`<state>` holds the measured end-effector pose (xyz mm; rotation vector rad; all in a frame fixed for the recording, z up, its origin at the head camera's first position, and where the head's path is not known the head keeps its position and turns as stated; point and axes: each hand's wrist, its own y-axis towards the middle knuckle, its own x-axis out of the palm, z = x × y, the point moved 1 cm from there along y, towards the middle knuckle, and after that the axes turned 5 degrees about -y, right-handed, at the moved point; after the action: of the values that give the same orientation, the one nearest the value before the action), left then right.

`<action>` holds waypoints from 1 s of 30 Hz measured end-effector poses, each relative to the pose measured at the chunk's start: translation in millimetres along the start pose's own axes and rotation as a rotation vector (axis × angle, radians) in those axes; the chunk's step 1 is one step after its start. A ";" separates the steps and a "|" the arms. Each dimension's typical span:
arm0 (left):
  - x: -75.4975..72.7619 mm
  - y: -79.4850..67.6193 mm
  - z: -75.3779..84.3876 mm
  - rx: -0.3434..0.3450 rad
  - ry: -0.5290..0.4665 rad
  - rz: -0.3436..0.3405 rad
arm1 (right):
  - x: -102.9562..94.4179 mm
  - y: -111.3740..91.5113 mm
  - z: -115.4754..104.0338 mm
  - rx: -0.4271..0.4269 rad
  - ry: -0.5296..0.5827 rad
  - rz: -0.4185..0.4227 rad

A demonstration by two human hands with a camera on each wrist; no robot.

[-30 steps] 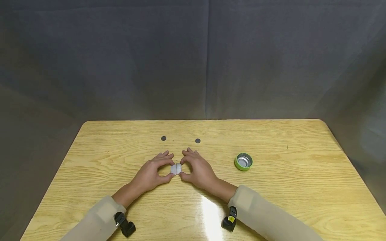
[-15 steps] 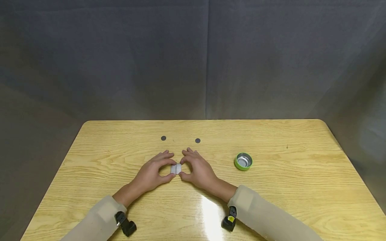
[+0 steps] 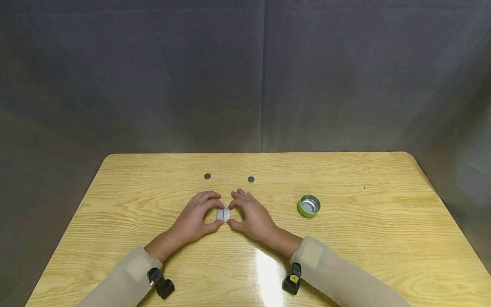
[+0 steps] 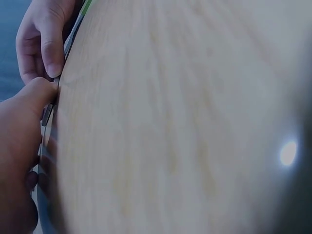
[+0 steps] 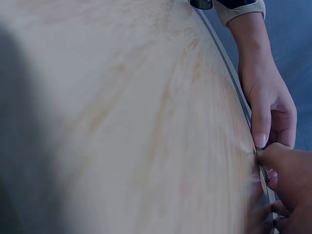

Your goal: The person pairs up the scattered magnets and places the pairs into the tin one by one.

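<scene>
Two small light-grey flat rectangular pieces lie side by side on the wooden table in the head view, a thin dark line between them. My left hand (image 3: 190, 217) pinches the left grey piece (image 3: 220, 214) between thumb and index finger at its near and far edges. From the other side, my right hand (image 3: 253, 216) holds the right grey piece (image 3: 227, 215) the same way. Both wrist views show the thumbs close together, the left thumb (image 4: 43, 90) and the right thumb (image 5: 280, 155), low over the table; the pieces are mostly hidden there.
Beyond the hands lie two dark round discs, a left disc (image 3: 207, 176) and a right disc (image 3: 251, 179). A green-rimmed metal bowl (image 3: 309, 206) stands to the right. Grey cloth (image 3: 172, 85) hangs behind the wooden table (image 3: 364, 238).
My left hand's fingers have shifted slightly right along the pieces and its outer fingers have drawn in a little. The right hand and the pieces stay almost in place.
</scene>
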<state>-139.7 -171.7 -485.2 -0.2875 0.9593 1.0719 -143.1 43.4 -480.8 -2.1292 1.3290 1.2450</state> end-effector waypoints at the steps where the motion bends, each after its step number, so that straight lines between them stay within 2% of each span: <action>1: 0.1 0.0 0.0 0.005 0.004 0.003 | -0.7 -0.3 0.0 0.000 -0.005 -0.002; 6: -0.2 0.6 0.9 0.018 0.028 0.013 | -4.3 -1.0 1.4 -0.016 -0.034 -0.027; 13: -1.7 -0.1 5.3 -0.004 0.030 -0.008 | -11.8 -7.9 3.9 -0.045 -0.081 -0.067; 20: -1.7 1.1 8.9 -0.038 0.024 -0.020 | -25.5 -15.2 6.3 -0.104 -0.138 -0.032; 30: -1.1 4.9 11.8 -0.044 0.010 -0.048 | -45.7 -17.2 15.6 -0.091 -0.177 0.026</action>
<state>-137.8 -162.6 -476.4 -0.3510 0.9338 1.0493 -144.5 87.7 -455.0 -2.0125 1.2505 1.4922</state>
